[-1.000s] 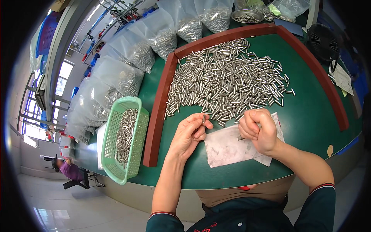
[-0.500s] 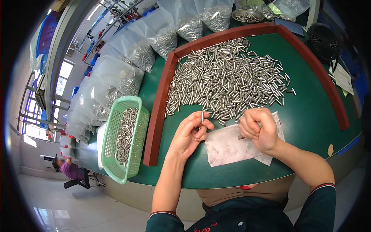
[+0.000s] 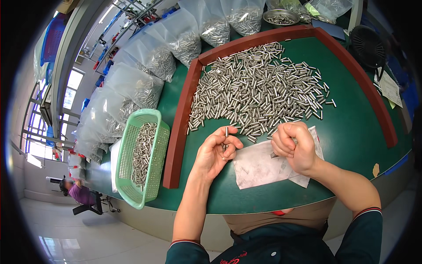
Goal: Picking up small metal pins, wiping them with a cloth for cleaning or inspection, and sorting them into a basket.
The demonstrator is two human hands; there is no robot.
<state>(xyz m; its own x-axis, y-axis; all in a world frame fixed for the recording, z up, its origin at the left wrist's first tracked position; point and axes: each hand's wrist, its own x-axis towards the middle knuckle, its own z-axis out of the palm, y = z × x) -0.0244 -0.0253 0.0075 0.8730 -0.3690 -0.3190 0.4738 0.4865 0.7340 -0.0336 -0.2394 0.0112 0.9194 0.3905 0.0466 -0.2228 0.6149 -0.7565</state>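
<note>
My left hand [image 3: 215, 152] is closed, with a small metal pin [image 3: 227, 131] pinched upright between thumb and forefinger. Lower in that hand, another bit of metal shows between the curled fingers. My right hand [image 3: 295, 147] is curled into a fist over a stained white cloth [image 3: 259, 169]. A dark metal end [image 3: 274, 155] pokes out from under the right fist; the rest of that piece is hidden. Just beyond both hands, a wide heap of short, shiny metal pins [image 3: 259, 88] covers the green tabletop.
Brown-red wooden rails [image 3: 179, 136] border the heap on the left, back and right. A green plastic basket [image 3: 154, 176] of pins stands left of the rail. Clear bags [image 3: 182, 44] of pins line the back, near a metal bowl [image 3: 281, 18] and a black fan [image 3: 368, 47]. A seated person [image 3: 81, 193] is far left.
The pin in my left hand has turned slightly and shifted a little to the left with the fingers. My right hand stays almost where it was.
</note>
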